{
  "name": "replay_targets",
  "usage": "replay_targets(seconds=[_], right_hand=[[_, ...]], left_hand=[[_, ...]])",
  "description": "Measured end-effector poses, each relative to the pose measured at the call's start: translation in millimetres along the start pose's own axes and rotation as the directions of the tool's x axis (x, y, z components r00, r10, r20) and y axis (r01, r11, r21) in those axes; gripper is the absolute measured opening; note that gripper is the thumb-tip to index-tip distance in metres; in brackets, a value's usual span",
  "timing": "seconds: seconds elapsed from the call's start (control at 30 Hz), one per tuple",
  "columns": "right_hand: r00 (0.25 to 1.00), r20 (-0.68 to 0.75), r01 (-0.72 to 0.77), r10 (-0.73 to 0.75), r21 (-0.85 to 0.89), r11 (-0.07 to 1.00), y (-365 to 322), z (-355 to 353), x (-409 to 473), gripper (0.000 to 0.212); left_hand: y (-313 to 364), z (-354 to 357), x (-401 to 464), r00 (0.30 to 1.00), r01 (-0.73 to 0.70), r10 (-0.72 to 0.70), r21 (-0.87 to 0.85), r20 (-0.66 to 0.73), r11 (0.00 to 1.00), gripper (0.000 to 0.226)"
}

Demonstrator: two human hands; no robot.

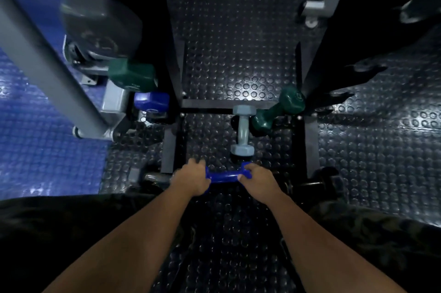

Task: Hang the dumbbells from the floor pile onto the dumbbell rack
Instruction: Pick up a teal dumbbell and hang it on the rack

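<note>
A blue dumbbell lies crosswise low over the studded floor, between the black rack's base bars. My left hand grips its left head and my right hand grips its right head; both heads are mostly hidden by my fingers. Just beyond it a grey dumbbell lies lengthwise on the floor. A green dumbbell leans on the rack's cross bar beside it. On the rack's left side sit a green dumbbell and a blue dumbbell.
A grey machine frame with a weight plate slants across the left over blue flooring. Black rack prongs stick out at right. Dark dumbbells lie at the rack's near feet. My knees fill the bottom corners.
</note>
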State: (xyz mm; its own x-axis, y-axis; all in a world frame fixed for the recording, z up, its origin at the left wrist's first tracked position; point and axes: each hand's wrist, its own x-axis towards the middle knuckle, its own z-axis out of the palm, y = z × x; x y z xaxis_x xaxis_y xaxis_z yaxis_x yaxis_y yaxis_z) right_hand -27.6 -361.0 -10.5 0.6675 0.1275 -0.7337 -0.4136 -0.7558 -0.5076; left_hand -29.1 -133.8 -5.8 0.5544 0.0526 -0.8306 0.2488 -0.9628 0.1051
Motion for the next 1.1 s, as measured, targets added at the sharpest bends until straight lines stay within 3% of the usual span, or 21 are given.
replay_targets(seconds=[0.1,0.43,0.67,0.77,0.9,1.1], right_hand=[[1.000,-0.023,0.000,0.001,0.011,1.000,-4.7,3.7,3.1,0.039],[0.994,-0.113,0.005,0.000,0.047,0.999,0.2,-19.4,32.2,0.047],[0.990,-0.142,-0.005,0.018,0.090,0.996,-1.7,-9.4,69.4,0.038],[0.984,-0.173,-0.027,0.049,0.126,0.992,-3.1,-3.4,83.5,0.046],[0.993,-0.096,-0.055,0.064,0.098,0.994,-0.1,2.7,103.9,0.058],[0.993,-0.086,-0.070,0.077,0.082,0.994,7.8,10.3,116.6,0.060]], left_hand=[[9.2,2.4,2.6,0.999,-0.029,0.029,0.006,-0.031,1.000,0.064],[44.7,3.2,42.7,0.993,-0.094,0.087,-0.104,-0.075,0.990,0.068],[91.0,-45.5,90.3,0.949,-0.191,0.143,-0.150,-0.282,0.970,0.085],[110.6,-67.8,105.8,0.896,-0.287,0.236,-0.085,-0.376,0.954,0.082],[131.4,-79.6,137.4,0.900,-0.302,0.285,0.001,-0.330,0.953,0.083],[138.3,-82.6,162.6,0.877,-0.326,0.319,0.042,-0.360,0.944,0.055]])
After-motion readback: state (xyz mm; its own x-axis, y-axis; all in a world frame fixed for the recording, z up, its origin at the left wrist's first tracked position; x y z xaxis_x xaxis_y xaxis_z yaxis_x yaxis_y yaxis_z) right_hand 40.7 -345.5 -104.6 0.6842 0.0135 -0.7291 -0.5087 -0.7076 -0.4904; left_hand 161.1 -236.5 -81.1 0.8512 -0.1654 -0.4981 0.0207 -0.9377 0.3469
